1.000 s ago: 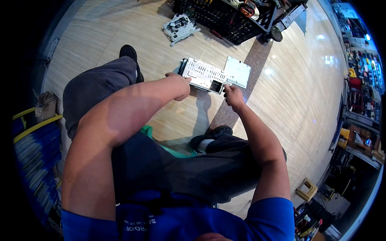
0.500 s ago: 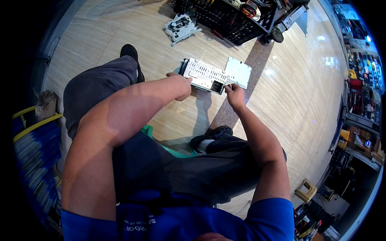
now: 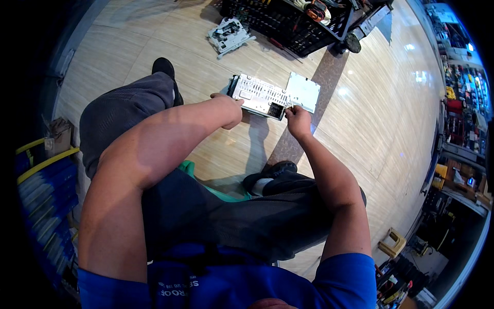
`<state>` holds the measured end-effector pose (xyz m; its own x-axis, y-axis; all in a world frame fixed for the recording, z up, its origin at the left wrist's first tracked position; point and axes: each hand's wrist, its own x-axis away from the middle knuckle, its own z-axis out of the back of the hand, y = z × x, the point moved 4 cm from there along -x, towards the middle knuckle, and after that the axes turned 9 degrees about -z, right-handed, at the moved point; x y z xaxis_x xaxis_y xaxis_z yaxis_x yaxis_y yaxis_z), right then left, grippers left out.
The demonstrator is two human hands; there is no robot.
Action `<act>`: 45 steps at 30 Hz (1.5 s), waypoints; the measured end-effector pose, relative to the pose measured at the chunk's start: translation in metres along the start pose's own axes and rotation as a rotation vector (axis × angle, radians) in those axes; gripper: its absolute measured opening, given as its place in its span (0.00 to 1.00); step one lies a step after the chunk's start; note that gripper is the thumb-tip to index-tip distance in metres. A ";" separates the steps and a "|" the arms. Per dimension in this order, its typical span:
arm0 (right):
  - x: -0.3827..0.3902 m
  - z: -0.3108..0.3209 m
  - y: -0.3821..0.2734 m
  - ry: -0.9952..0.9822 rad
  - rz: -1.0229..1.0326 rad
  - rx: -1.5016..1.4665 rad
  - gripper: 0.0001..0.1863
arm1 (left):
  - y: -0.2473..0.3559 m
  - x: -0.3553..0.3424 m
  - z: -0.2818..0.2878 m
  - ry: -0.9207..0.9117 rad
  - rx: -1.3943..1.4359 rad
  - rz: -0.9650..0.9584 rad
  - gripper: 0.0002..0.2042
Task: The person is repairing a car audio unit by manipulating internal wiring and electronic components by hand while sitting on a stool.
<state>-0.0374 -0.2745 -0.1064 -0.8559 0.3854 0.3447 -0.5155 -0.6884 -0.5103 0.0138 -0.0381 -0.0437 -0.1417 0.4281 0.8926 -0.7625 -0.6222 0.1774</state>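
Black crate and loose metal part beyond fingers. Left hand and right hand fingers clamp the silver chassis at its 2 ends.

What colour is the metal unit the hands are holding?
Silver-grey, with a perforated top: the metal unit, shown in the head view.

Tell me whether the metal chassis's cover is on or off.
Off: the flat cover plate lies beside the metal chassis, whose perforated inside shows between the left hand and right hand.

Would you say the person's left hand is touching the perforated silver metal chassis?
Touching: in the head view the left hand presses against the left end of the chassis.
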 end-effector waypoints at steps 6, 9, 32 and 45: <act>0.001 0.000 -0.002 0.004 0.032 0.033 0.10 | 0.000 0.002 0.001 0.005 0.006 0.009 0.25; -0.001 0.000 -0.002 0.015 0.080 0.072 0.10 | 0.000 0.000 0.000 0.002 -0.010 0.012 0.27; 0.016 0.006 -0.054 -0.169 0.316 0.119 0.11 | -0.001 -0.003 0.001 -0.018 0.062 -0.022 0.44; -0.001 0.006 -0.050 -0.127 0.244 0.197 0.11 | 0.000 0.004 0.003 -0.073 0.057 -0.033 0.44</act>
<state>-0.0103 -0.2440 -0.0763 -0.9349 0.1232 0.3327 -0.2672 -0.8615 -0.4318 0.0152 -0.0386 -0.0384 -0.0693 0.4009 0.9135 -0.7283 -0.6461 0.2283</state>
